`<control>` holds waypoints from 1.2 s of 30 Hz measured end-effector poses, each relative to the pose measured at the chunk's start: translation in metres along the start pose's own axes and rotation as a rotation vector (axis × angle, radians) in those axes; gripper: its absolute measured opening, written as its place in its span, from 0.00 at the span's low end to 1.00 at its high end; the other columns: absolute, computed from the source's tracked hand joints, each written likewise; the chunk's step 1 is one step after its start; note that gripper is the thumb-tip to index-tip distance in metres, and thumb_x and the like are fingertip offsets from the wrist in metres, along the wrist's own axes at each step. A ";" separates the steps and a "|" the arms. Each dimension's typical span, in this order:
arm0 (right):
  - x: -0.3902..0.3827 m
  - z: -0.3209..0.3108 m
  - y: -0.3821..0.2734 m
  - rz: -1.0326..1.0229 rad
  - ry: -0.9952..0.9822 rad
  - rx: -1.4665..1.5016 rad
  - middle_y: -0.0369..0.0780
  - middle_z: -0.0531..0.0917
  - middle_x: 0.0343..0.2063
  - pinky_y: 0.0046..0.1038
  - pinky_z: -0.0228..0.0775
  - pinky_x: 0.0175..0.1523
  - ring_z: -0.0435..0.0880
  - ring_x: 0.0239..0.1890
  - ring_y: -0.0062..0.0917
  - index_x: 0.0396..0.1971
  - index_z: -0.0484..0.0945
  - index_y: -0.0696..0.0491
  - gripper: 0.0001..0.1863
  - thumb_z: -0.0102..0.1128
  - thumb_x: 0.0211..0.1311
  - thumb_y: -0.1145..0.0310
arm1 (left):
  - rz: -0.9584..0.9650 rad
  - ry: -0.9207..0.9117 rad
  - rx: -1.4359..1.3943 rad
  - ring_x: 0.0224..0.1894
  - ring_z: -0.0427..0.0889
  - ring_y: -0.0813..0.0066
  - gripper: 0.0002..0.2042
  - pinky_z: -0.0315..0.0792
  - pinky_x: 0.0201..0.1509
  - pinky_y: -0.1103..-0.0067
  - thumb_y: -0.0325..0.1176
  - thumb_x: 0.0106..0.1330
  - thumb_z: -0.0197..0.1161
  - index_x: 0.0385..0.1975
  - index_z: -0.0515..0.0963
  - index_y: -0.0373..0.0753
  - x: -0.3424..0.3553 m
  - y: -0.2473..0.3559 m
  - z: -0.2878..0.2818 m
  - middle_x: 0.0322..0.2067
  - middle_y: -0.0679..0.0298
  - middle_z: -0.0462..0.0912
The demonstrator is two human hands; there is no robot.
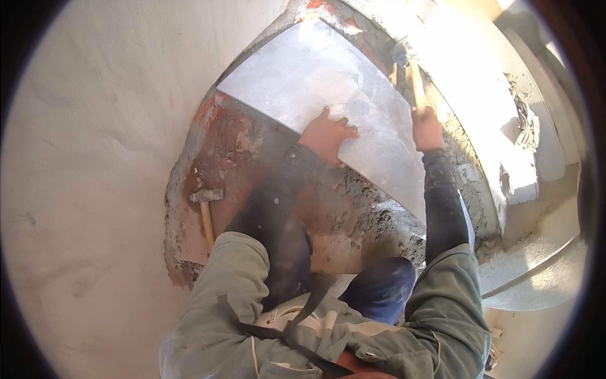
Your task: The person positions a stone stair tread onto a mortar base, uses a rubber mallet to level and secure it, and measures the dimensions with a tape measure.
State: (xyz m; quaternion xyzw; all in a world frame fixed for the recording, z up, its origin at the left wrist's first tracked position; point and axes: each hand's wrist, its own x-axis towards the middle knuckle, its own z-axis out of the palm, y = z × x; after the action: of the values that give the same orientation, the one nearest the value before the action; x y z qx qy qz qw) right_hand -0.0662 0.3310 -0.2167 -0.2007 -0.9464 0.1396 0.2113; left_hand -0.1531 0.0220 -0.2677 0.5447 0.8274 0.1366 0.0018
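The left hand (326,136) lies flat, fingers spread and grasping nothing, pressed on the near edge of a large pale grey square stone tile (328,82). The tile rests tilted on a bed of rough grey mortar (366,218), which shows just below the hand and toward the person's knees. The right hand (427,129) is clenched around the wooden handle of a hammer (413,79); the handle rises beyond the hand, and its head, partly lost in glare, sits over the tile's far right edge. Well to the left of the left hand, a second hammer with a metal head and wooden handle (206,211) lies on the reddish bare floor (227,151), beside a plastered wall (95,158).
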 end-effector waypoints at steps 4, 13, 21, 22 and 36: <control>-0.055 -0.114 -0.101 0.201 0.141 0.649 0.30 0.69 0.16 0.22 0.58 0.15 0.66 0.12 0.14 0.34 0.74 0.55 0.20 0.55 0.78 0.52 | -0.212 0.078 0.093 0.77 0.59 0.62 0.43 0.40 0.79 0.40 0.43 0.48 0.81 0.69 0.71 0.52 -0.010 0.046 0.021 0.73 0.69 0.68; -0.160 -0.168 -0.021 -0.185 0.779 0.368 0.36 0.75 0.20 0.29 0.69 0.27 0.76 0.19 0.23 0.45 0.71 0.56 0.11 0.55 0.78 0.64 | 0.108 -0.075 0.061 0.78 0.55 0.46 0.45 0.52 0.77 0.42 0.22 0.50 0.71 0.74 0.61 0.40 0.047 0.112 0.034 0.76 0.57 0.59; -0.180 -0.116 0.000 0.264 0.347 0.212 0.58 0.83 0.25 0.50 0.77 0.36 0.86 0.31 0.57 0.43 0.69 0.60 0.17 0.58 0.74 0.59 | 0.182 -0.236 0.217 0.79 0.51 0.42 0.46 0.50 0.77 0.41 0.22 0.53 0.66 0.76 0.54 0.37 0.060 0.094 0.020 0.79 0.56 0.51; -0.184 -0.135 -0.013 0.230 0.434 0.252 0.58 0.83 0.24 0.49 0.77 0.35 0.86 0.30 0.57 0.43 0.69 0.60 0.17 0.58 0.74 0.60 | 0.193 -0.255 0.228 0.79 0.50 0.42 0.46 0.50 0.77 0.41 0.22 0.53 0.65 0.76 0.54 0.37 0.061 0.100 0.016 0.79 0.56 0.51; -0.208 -0.130 0.000 0.259 0.311 0.206 0.55 0.83 0.22 0.53 0.77 0.33 0.85 0.26 0.56 0.44 0.68 0.58 0.19 0.55 0.74 0.56 | 0.191 -0.265 0.321 0.77 0.56 0.41 0.53 0.58 0.72 0.38 0.26 0.44 0.74 0.77 0.54 0.37 0.061 0.108 0.019 0.78 0.55 0.53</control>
State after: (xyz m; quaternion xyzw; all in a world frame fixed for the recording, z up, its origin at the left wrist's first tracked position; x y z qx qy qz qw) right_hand 0.1660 0.2629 -0.1754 -0.3169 -0.8495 0.2288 0.3542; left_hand -0.0780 0.1215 -0.2524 0.6269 0.7759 -0.0701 0.0110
